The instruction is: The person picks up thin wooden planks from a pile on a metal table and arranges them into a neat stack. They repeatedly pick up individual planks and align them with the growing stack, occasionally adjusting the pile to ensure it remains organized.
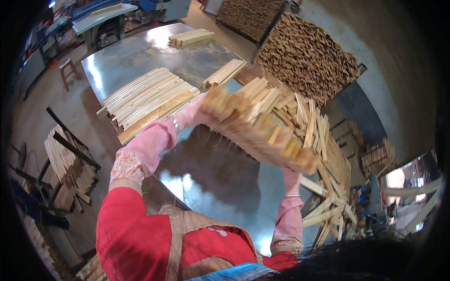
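Observation:
A wide bundle of wooden strips (255,133) is lifted above the metal table (213,189), squeezed between my two hands and blurred by motion. My left hand (193,113), in a pink glove, presses on the bundle's left end. At the opposite end, my right hand (291,180), also gloved in pink, is closed against the strips; the bundle hides part of its fingers. Just left of my left hand, a row of pale wooden strips (150,100) lies side by side on the table.
A smaller group of strips (224,72) and another stack (191,37) lie farther back on the table. Loose sticks (323,208) are heaped along the right side. Beyond stands a tall stack of wood (307,58). A wooden stool (69,74) and a rack of strips (61,154) stand at left.

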Available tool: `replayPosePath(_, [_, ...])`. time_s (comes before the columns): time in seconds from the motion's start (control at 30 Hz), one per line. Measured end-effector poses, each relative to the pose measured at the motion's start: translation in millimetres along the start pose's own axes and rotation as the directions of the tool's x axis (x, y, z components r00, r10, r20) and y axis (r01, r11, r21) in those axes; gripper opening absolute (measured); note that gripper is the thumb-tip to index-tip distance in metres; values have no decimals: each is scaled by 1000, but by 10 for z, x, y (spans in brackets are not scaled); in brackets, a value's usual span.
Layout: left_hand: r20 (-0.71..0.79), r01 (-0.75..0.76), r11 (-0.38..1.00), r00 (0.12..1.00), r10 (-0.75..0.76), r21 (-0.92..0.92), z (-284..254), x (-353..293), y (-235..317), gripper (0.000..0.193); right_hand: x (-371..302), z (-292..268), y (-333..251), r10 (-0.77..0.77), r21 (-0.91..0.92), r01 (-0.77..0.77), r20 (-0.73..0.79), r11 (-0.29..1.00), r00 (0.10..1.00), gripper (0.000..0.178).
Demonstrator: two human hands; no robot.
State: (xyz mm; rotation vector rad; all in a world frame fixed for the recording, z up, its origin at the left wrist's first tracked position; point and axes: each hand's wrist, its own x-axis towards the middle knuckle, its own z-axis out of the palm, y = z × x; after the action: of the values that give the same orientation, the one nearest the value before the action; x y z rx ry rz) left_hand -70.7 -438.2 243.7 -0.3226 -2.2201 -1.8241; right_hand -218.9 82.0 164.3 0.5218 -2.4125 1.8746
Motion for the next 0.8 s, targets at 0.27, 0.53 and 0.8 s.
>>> replayPosePath(0.27, [-60,362,410,684,-727,-837,165,-1514,-1019,66,-1526,819,28,-114,-825,302,282,478,953,60])
replayPosePath(0.53, [-71,521,446,704,-707,727,-184,-2673,-1579,47,-2917,1363,1047,425,-810,-141,143,570,894,64])
replayPosePath(0.8, [-320,757,452,625,-712,471,-186,-2822,-1417,52,-2596,1780,633,465,-694,-255,129,674,876,49])
